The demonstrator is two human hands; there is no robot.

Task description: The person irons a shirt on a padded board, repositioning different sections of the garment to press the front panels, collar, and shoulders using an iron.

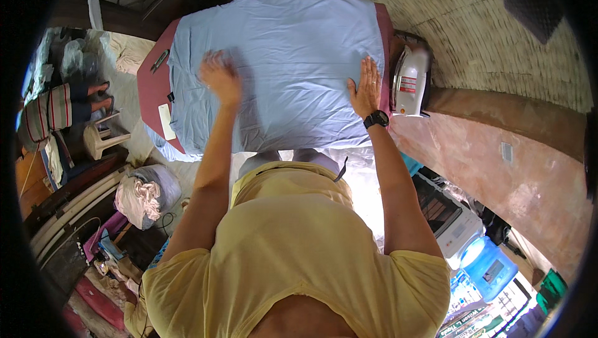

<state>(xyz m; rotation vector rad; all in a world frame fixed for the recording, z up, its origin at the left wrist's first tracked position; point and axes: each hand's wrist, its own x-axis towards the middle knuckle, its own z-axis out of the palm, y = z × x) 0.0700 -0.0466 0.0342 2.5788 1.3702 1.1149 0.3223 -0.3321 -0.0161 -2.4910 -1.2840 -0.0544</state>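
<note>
A light blue cloth (293, 39), lightly wrinkled, lies spread over a board with a maroon cover (152, 92). Flat on the cloth near its right edge rests my right hand (366, 92), fingers stretched out, a black watch on the wrist. My left hand (220, 78) is over the left part of the cloth; motion blurs its fingers, so whether they are apart or closed does not show. Just right of the board, beyond my right hand, stands a white clothes iron (409, 82). Small black thread snips (160, 61) and a pale flat strip (166, 121) lie on the board's left end.
A woven wall (461, 20) closes in the far right, above a reddish ledge (517, 145). Left of the board are a beige plastic stool (103, 138), another person's legs (93, 98) and a bundle of cloth (146, 191). A blue water jug (489, 269) stands at lower right.
</note>
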